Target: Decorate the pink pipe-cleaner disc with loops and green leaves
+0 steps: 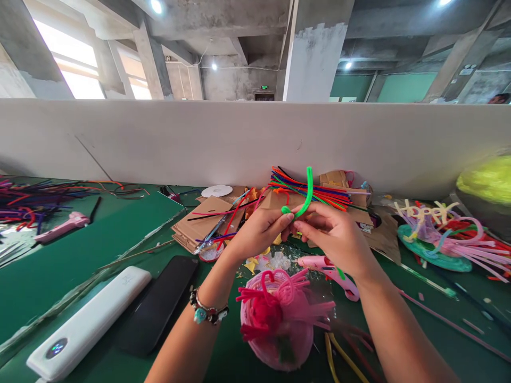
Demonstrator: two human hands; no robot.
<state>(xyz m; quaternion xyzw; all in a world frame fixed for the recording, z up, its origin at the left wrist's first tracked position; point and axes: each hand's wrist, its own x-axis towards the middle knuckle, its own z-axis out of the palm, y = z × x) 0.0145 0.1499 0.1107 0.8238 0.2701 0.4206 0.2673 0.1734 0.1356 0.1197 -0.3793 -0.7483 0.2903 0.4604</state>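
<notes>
A green pipe cleaner (309, 187) is pinched between both hands near the centre; its upper part curves upward and its left end is bent into a small loop. My left hand (263, 229) grips it close to that loop, thumb and fingers pressed together. On the other side my right hand (329, 231) holds it with thumb and forefinger, and a lower green bit shows beneath this hand. Below the hands sits a round pink woven piece (285, 324) with pink and red pipe cleaners on top. A pink glue gun (347, 284) lies beside my right wrist.
Cardboard pieces (215, 213) and a bundle of coloured pipe cleaners (311, 189) lie behind. A white power bank (91, 319) and black phone (163, 303) are at left, another glue gun (64, 226) farther left. A teal woven piece (431, 255) stands right. A pale partition (199, 141) rises behind.
</notes>
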